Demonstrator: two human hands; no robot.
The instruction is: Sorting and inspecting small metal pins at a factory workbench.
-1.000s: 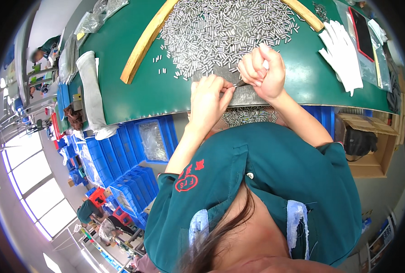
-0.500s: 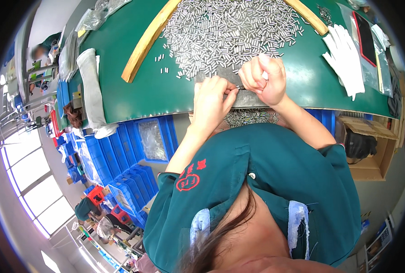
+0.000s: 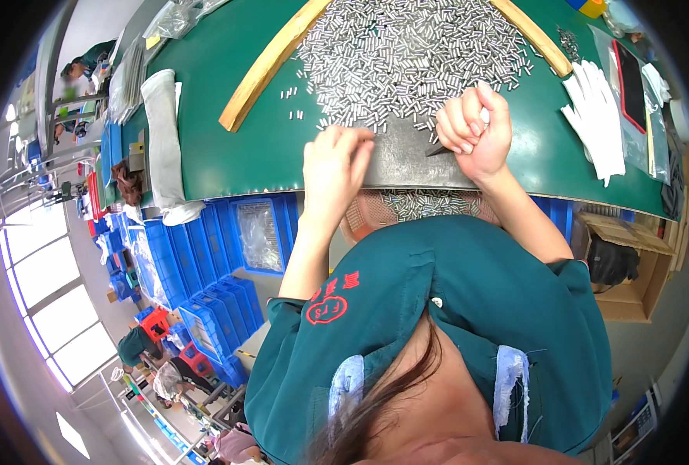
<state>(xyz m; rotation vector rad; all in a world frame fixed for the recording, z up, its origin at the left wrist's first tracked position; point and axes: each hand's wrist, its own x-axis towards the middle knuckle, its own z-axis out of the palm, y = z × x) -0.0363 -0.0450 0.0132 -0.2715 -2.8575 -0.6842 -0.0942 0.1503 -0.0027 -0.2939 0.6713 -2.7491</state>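
A broad heap of small metal pins [image 3: 414, 54] covers the far middle of the green table. In front of it lies a dark grey plate [image 3: 395, 155]. My left hand [image 3: 333, 159] is at the plate's left edge, thumb and forefinger apart, fingertips close to the nearest pins. I see nothing between them. My right hand [image 3: 476, 136] is closed over the plate's right side. From under its fingers sticks the dark, pointed tip of a slim tool [image 3: 435, 149], perhaps tweezers; the rest is hidden in the fist. Below the table edge, a pink basket [image 3: 356, 221] holds more pins.
Wooden strips flank the heap, one left [image 3: 271, 66] and one right [image 3: 534, 35]. White gloves [image 3: 596, 124] and a red-edged phone [image 3: 629, 85] lie at right. A grey sleeve [image 3: 162, 139] lies at left. Blue crates [image 3: 220, 322] stand on the left; a cardboard box [image 3: 631, 298] is at lower right.
My hands have drawn apart; they were together over the plate, with a pin at the left fingertips. The left hand has moved left and opened, and the right has shifted right with the dark tool.
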